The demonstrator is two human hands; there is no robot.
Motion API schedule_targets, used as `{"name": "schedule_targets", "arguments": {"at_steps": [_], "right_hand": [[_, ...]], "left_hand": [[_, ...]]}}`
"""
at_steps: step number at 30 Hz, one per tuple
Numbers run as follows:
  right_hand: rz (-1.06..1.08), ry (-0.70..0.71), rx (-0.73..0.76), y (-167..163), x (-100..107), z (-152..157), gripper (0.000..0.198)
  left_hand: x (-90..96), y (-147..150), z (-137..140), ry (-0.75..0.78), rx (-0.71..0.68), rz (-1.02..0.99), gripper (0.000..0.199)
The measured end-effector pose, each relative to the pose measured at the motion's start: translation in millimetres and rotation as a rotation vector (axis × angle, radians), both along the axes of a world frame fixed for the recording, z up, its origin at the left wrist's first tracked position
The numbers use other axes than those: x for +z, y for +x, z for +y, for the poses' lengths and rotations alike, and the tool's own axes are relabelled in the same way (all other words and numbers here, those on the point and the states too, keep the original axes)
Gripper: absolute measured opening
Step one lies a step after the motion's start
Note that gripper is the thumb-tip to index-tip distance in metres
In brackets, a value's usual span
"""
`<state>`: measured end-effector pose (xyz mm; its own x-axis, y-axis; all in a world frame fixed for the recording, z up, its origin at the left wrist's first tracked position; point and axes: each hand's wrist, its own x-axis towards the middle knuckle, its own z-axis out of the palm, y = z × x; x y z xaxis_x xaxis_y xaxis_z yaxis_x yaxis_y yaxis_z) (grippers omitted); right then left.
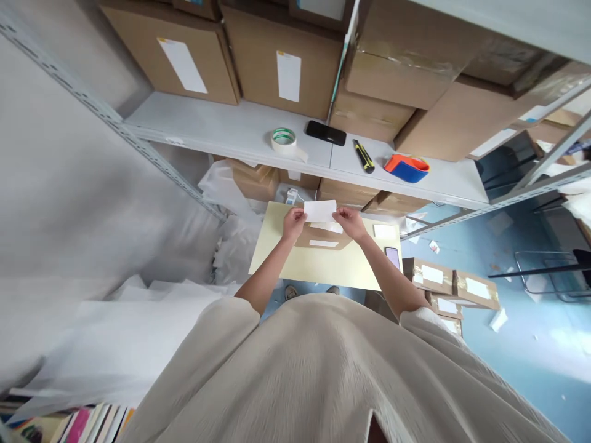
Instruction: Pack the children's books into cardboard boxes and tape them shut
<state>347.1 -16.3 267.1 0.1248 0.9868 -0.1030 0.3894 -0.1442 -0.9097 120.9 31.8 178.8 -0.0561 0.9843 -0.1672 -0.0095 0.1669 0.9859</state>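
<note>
A small white paper label (320,211) is stretched between my two hands. Its left end is pinched by my left hand (294,222), its right end by my right hand (349,222). Beneath it a cardboard box (302,238) rests on the pale yellow table (318,269). On the box's near side sits a white label (324,243), and another white piece shows on its top, partly covered by the paper I hold. To the right on the table lie a white stack of paper (385,231) and a phone (392,256).
The grey shelf (207,120) above the table holds a tape roll (283,140), a black phone (325,132), a box cutter (364,156), an orange-blue strap roll (407,168) and large cartons (286,61). Labelled boxes (434,279) stack at right; white sheeting (152,332) lies left.
</note>
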Motion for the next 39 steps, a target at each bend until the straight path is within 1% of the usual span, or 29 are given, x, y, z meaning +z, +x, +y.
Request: {"name": "schedule_targets", "arguments": {"at_steps": [3, 7, 9, 12, 15, 19, 23, 25, 28, 30, 32, 34, 36, 38, 39], "right_hand": [[0.005, -0.009, -0.044, 20.9, -6.2, -4.3, 0.039], [-0.079, -0.104, -0.139, 36.6, -27.3, -2.1, 0.036], [-0.147, -0.143, -0.172, 38.2, -40.9, 1.5, 0.030], [-0.242, -0.177, -0.187, 36.0, -59.5, 7.9, 0.022], [-0.338, -0.223, -0.185, 32.5, -72.3, 13.1, 0.017], [-0.471, -0.291, -0.143, 28.6, -79.1, 16.1, 0.015], [-0.555, -0.338, -0.093, 25.1, -78.5, 15.9, 0.012], [-0.600, -0.362, -0.070, 23.5, -77.4, 15.9, 0.012], [-0.673, -0.391, -0.031, 21.9, -77.4, 15.8, 0.015], [-0.721, -0.356, -0.023, 21.8, -79.0, 14.8, 0.017], [-0.769, -0.244, 0.003, 22.5, -81.8, 12.3, 0.021], [-0.803, -0.092, 0.096, 23.5, -85.4, 8.8, 0.028], [-0.817, 0.028, 0.231, 24.1, -89.5, 5.2, 0.037], [-0.824, 0.085, 0.327, 23.6, -94.0, 2.7, 0.043], [-0.828, 0.094, 0.347, 22.8, -96.3, 2.0, 0.046]], "left_hand": [[1.6, 19.2, 3.0, 0.016, 0.000, 0.016, 0.019], [-0.1, 30.6, 4.0, 0.017, -0.016, 0.092, 0.019], [-2.2, 32.8, 2.6, 0.030, -0.029, 0.159, 0.022], [-6.2, 34.9, -0.8, 0.087, -0.034, 0.240, 0.032], [-11.3, 36.0, -3.6, 0.124, -0.034, 0.280, 0.041], [-20.8, 35.4, -4.6, 0.112, -0.072, 0.331, 0.043], [-30.3, 34.6, -3.4, 0.144, -0.115, 0.415, 0.040], [-32.0, 35.0, -3.0, 0.169, -0.171, 0.551, 0.040], [-28.9, 36.3, -4.3, 0.188, -0.276, 0.831, 0.039], [-24.5, 36.8, -7.3, 0.226, -0.335, 0.966, 0.038], [-20.1, 36.4, -11.4, 0.294, -0.400, 1.035, 0.039], [-16.8, 34.6, -15.3, 0.360, -0.461, 1.065, 0.042], [-14.9, 31.5, -17.5, 0.386, -0.502, 1.079, 0.045], [-14.3, 27.8, -16.8, 0.377, -0.499, 1.087, 0.046], [-14.5, 26.0, -15.3, 0.372, -0.492, 1.088, 0.047]]}}
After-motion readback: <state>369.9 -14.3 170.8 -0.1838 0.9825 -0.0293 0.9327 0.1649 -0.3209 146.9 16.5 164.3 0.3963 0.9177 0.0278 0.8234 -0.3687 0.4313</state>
